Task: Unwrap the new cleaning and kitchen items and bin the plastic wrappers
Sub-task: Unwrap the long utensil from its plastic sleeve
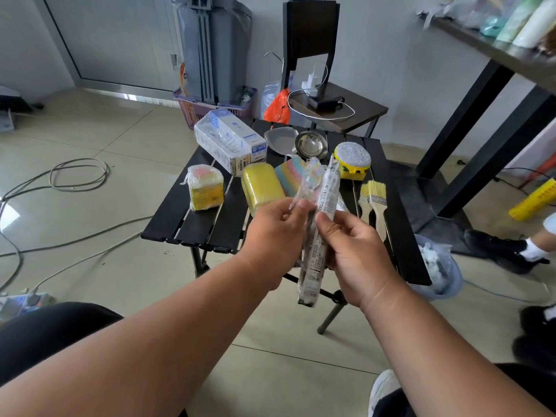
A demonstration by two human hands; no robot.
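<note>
1. Pinching the top of a long wrapped package (319, 233) between thumb and fingers, the right hand (358, 254) holds it upright above the near edge of the black slatted table (192, 227)
2. The left hand (275, 236) pinches a loose strip of clear plastic wrapper (307, 183) peeling off the package's upper end, just beside the right thumb
3. On the table beyond the hands lie a yellow sponge (261, 188), a wrapped sponge pack (205, 188), a large wrapped box (230, 142), two steel ladles (296, 144), a glittery round scrubber (352, 159) and two paintbrushes (372, 203)
4. A blue bin (445, 284) stands on the floor just right of the table, with crumpled clear wrappers inside it
5. A purple basket (192, 115) sits on the floor behind the table; its contents cannot be made out
</note>
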